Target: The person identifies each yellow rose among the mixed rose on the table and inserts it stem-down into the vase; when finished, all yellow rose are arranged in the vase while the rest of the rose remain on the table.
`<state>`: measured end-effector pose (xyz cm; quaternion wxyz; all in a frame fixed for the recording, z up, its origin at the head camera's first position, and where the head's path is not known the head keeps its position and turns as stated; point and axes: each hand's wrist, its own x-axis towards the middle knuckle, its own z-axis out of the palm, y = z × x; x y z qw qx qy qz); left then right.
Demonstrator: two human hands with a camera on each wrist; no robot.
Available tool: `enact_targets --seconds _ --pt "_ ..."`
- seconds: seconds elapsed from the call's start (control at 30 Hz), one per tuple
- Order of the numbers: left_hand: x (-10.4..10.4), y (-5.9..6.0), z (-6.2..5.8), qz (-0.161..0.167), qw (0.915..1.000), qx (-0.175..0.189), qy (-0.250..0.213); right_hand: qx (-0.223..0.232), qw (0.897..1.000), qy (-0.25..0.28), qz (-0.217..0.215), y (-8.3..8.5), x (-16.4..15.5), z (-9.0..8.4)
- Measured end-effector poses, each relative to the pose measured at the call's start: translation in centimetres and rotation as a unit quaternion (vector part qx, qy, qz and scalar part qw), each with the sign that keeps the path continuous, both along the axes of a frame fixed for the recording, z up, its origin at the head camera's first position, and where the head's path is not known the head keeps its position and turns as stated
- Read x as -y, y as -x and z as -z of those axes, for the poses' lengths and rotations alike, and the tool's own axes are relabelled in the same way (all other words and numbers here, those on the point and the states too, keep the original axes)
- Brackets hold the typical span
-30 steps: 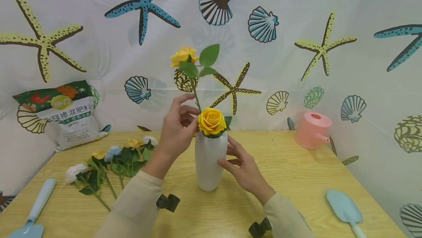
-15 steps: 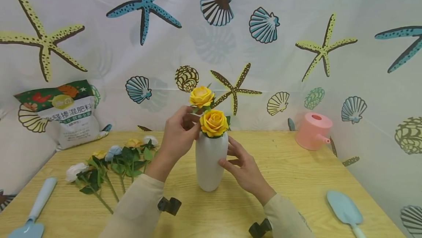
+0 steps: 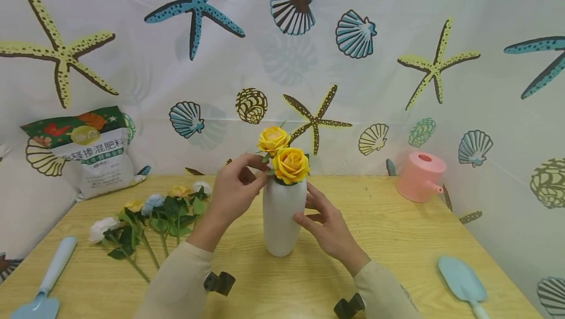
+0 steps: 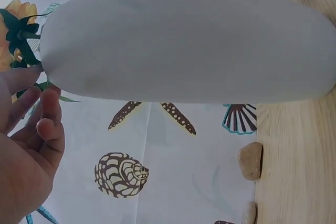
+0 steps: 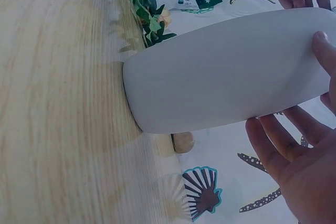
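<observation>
A white vase (image 3: 284, 218) stands upright at the middle of the wooden table. My right hand (image 3: 326, 225) holds its right side, thumb in front and fingers curving behind, as the right wrist view also shows. A yellow rose (image 3: 290, 165) sits in the mouth, its bloom just over the rim. Behind it and slightly higher is a second yellow rose (image 3: 272, 140), which my left hand (image 3: 236, 189) pinches low, right at the rim. In the left wrist view, green leaves (image 4: 44, 85) show by those fingertips. Both stems are hidden inside the vase.
Several white, blue and yellow roses (image 3: 152, 206) lie on the table at left. Behind them stands a fertilizer bag (image 3: 99, 159). A light-blue trowel (image 3: 53, 270) lies front left, another trowel (image 3: 461, 277) front right. A pink watering can (image 3: 421, 176) stands back right.
My left hand has lowered the second yellow rose into the vase, its bloom coming down from high above to just behind the first. My right hand has kept its hold on the vase.
</observation>
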<state>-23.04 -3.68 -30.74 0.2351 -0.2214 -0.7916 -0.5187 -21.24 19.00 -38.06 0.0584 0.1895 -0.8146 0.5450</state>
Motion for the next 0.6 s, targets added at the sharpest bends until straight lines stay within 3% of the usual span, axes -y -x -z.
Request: enact_targets --seconds 0.17,0.3,0.47,0.6 --pt "2.3 -0.1 0.5 -0.008 0.9999 0.008 -0.010 0.008 1.000 -0.009 0.006 0.0 0.1 0.0" --pt "4.8 -0.3 1.3 -0.035 0.9990 0.022 -0.016 0.012 1.000 -0.010 0.008 -0.1 0.1 -0.1" --pt "8.0 -1.0 2.7 -0.090 0.9920 0.088 -0.005 0.011 1.000 -0.010 0.009 -0.1 0.2 -0.2" --pt "10.4 -1.5 4.0 -0.130 0.9787 0.159 0.009 0.004 1.000 -0.011 0.007 -0.2 0.2 -0.1"
